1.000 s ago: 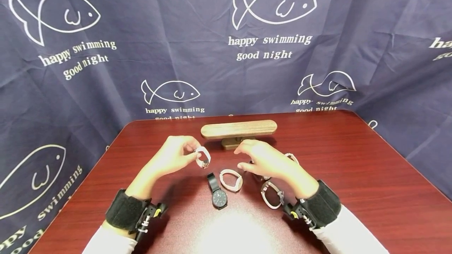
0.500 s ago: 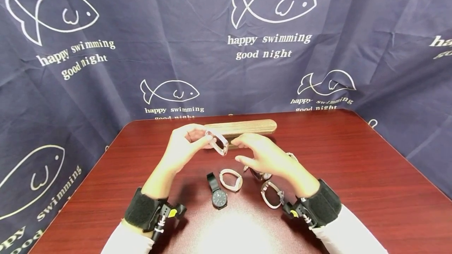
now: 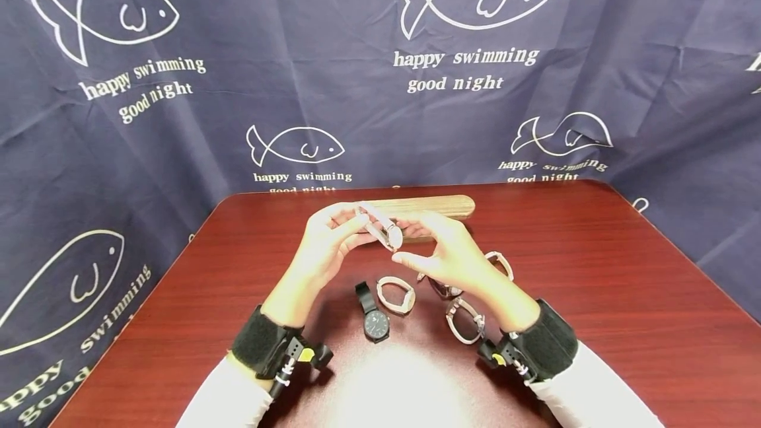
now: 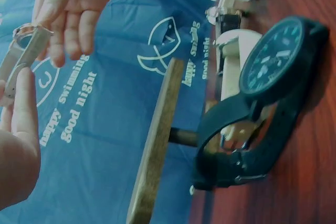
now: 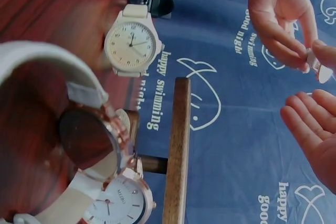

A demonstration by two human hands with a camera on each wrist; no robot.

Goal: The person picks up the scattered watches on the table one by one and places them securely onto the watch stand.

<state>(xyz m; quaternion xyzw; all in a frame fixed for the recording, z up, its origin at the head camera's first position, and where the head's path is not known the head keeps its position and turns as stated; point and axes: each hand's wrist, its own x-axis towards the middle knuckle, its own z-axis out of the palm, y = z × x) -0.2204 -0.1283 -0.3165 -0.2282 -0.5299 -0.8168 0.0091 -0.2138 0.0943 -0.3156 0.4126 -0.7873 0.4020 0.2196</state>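
Watch (image 3: 380,226) with a pale strap sits lifted above the table (image 3: 594,283), held up between our two hands in front of the wooden stand (image 3: 442,205). Our left hand (image 3: 324,246) pinches its strap between thumb and curled fingers at the watch's 9 o'clock side. Our right hand (image 3: 446,253) meets it from 3 o'clock with fingers loosely bent; the upper fingers reach the watch's case, though we cannot tell whether they actually grip it. In the left wrist view the strap (image 4: 21,59) shows edge-on between a thumb and the other hand's fingers.

Below the hands, toward 6 o'clock, lies a black watch (image 3: 374,322) face up, with a cream watch (image 3: 397,294) just beside it at its 2 o'clock. Further toward 3 o'clock, partly under our right hand, rest a dark-faced watch (image 3: 442,288) and a white-strapped watch (image 3: 464,319), and one more pale watch (image 3: 498,263) peeks out beyond the right wrist. The stand stretches across at 12 o'clock, near the table's far edge, and behind it hangs a navy cloth (image 3: 178,117) printed with white fish.
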